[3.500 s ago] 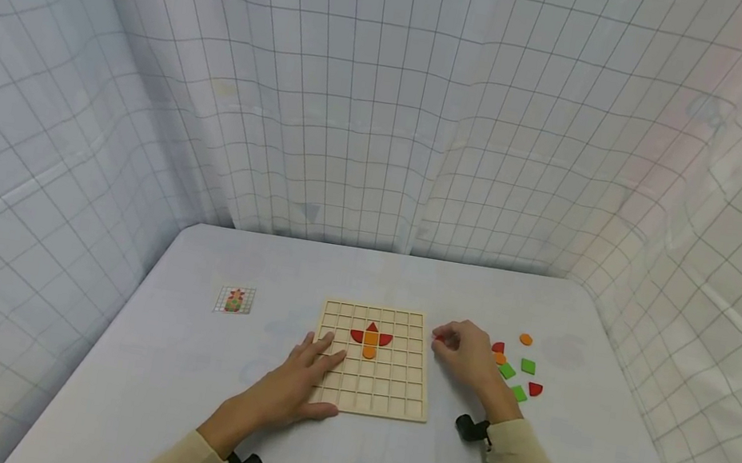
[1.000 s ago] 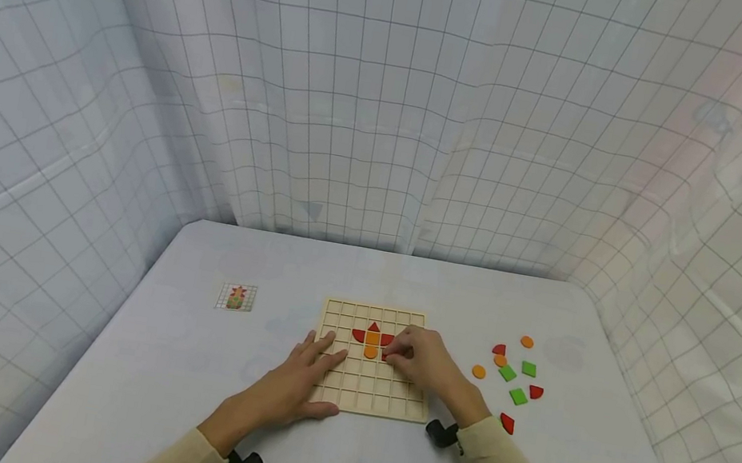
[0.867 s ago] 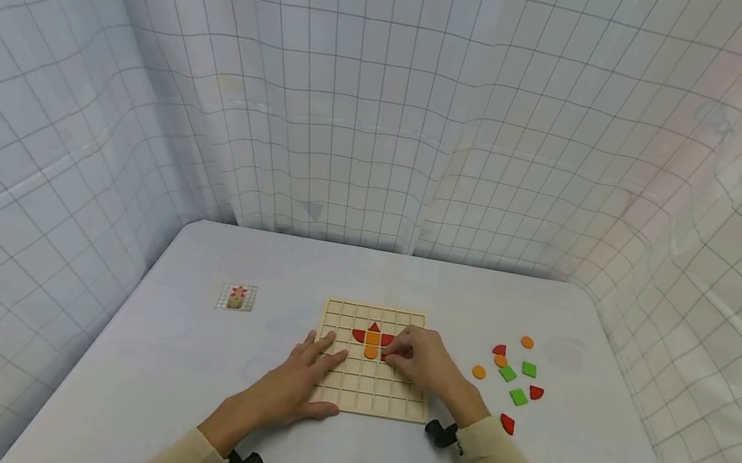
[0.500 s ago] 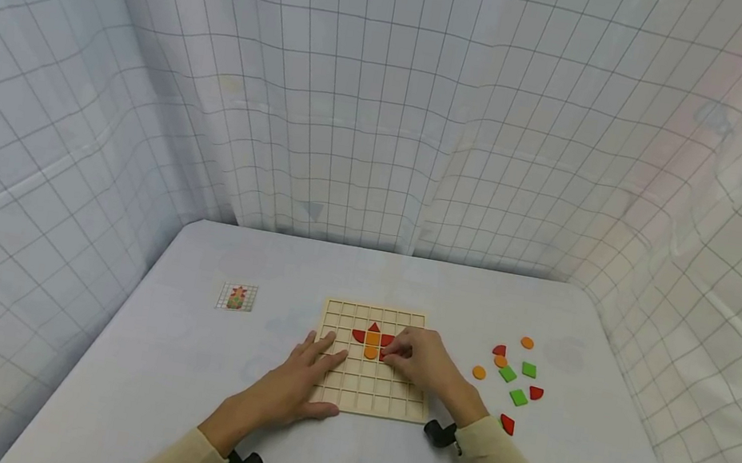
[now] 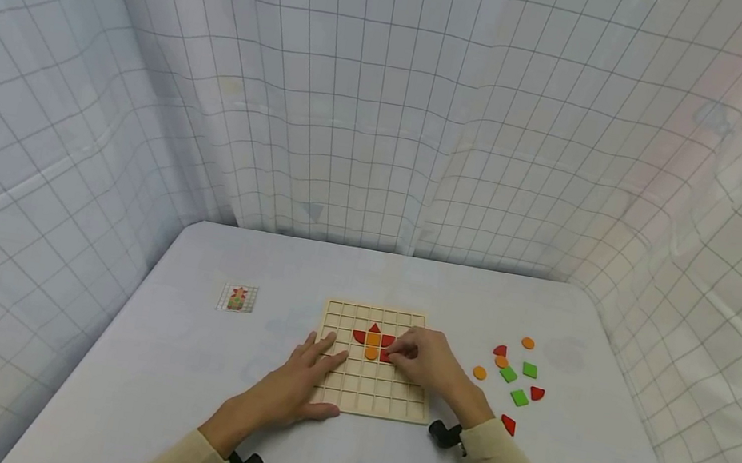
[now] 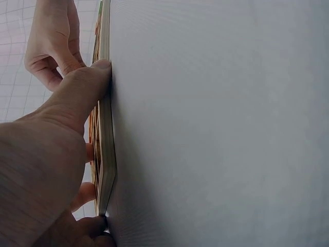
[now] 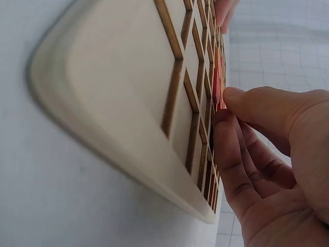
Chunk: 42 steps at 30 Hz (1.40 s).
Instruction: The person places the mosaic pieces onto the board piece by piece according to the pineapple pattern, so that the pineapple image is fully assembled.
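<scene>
A square wooden grid board [image 5: 364, 404] lies on the table in the head view. My left hand [image 5: 290, 387] rests on its left side with fingers spread, the thumb at the near edge. Over the board's right half, my right hand [image 5: 432, 361] pinches a red tile [image 5: 384, 356] at a cell; the fingertips partly cover it. Beside that tile is an orange round tile [image 5: 371, 353]. Above sit an orange tile [image 5: 373, 340], red curved tiles to either side and a red triangle [image 5: 375, 328]. The right wrist view shows thumb and index finger at the red tile's edge.
Right of the board lie loose tiles: several red ones, such as a red tile [image 5: 508, 425], orange discs including one orange disc [image 5: 480, 373], and green ones including a green tile [image 5: 519, 398]. A small pattern card [image 5: 237, 298] lies left. Gridded white curtains [image 5: 385, 145] surround the table.
From beside the board, my right hand has moved left over it with a red tile. Lately it has barely shifted, and more of the tile shows. My left hand has stayed put.
</scene>
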Tool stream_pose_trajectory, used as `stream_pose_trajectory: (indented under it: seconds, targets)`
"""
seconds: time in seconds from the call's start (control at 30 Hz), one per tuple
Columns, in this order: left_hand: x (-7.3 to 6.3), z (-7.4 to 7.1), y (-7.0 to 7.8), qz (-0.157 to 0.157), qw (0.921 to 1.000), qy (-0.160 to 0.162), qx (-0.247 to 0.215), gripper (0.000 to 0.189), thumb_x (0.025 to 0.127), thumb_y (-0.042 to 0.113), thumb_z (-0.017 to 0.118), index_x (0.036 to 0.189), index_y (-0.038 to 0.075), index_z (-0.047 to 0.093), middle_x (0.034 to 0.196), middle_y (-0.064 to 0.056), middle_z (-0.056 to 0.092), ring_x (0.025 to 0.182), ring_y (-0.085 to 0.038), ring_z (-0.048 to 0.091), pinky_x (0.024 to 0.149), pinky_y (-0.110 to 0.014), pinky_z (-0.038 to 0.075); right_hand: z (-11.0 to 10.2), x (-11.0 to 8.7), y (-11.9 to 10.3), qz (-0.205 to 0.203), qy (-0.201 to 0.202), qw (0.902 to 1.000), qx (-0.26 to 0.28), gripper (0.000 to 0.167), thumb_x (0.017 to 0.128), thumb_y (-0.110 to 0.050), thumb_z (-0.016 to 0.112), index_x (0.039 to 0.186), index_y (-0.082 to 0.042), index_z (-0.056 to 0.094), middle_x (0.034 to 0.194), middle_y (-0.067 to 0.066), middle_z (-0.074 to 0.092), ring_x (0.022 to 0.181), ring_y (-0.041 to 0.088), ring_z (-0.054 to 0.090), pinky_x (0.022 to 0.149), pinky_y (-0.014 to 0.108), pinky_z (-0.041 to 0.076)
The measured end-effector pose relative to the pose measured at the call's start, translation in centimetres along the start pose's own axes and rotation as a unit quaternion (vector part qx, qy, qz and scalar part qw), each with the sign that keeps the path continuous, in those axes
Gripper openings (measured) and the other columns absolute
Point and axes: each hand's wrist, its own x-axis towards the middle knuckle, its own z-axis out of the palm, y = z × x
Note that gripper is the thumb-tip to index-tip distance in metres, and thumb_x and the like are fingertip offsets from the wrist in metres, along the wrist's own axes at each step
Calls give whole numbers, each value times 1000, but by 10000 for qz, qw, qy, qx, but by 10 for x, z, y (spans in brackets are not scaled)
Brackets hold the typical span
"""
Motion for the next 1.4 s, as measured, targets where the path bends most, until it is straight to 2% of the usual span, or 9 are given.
stream_pose_trajectory:
  seconds: [0.27, 0.73, 0.9, 1.03, 1.17, 1.4]
  targets:
    - [1, 1, 0, -10, 10000, 15, 4, 95, 103, 51, 89, 179, 13, 47, 194, -22, 24, 181, -56, 15, 143, -75, 26, -8, -6, 13, 177, 257, 9995, -45, 5, 104, -9, 88, 106, -11, 92, 107, 0, 83, 92, 5, 71, 86, 23, 64]
    - [1, 3, -1, -6, 10000, 14, -1, 96, 103, 51, 89, 180, 13, 46, 195, -22, 23, 182, -56, 14, 144, -75, 25, -35, -20, 38, 632, 666, 9949, -420, 10, 103, -8, 89, 112, -10, 91, 112, 5, 84, 95, 15, 77, 83, 29, 66]
    - [1, 3, -2, -15, 10000, 0, 11, 96, 103, 52, 89, 180, 13, 45, 195, -22, 23, 182, -56, 14, 144, -74, 25, -45, -26, 46, 654, 922, 9917, -604, 13, 100, -4, 90, 113, -7, 91, 113, 11, 85, 96, 23, 81, 83, 37, 69]
    - [1, 3, -2, -4, 10000, 11, 51, 96, 103, 51, 89, 180, 13, 46, 195, -22, 23, 182, -56, 14, 144, -74, 25, -53, -32, 54, 700, 1034, 9900, -656, 17, 100, -3, 89, 117, -7, 90, 116, 12, 84, 102, 28, 81, 88, 45, 69]
    - [2, 2, -1, -3, 10000, 11, 41, 96, 103, 51, 90, 180, 13, 46, 195, -22, 23, 181, -56, 14, 144, -74, 25, -58, -37, 64, 831, 1068, 9881, -728, 20, 102, -6, 89, 121, -8, 90, 121, 13, 83, 109, 31, 80, 90, 47, 68]
    - [2, 2, -1, -34, 10000, 0, 17, 96, 103, 50, 90, 180, 13, 46, 195, -21, 22, 182, -55, 13, 144, -74, 24, -73, -48, 81, 1053, 1124, 9859, -648, 25, 101, -8, 90, 127, -6, 88, 131, 22, 78, 112, 38, 77, 90, 51, 68]
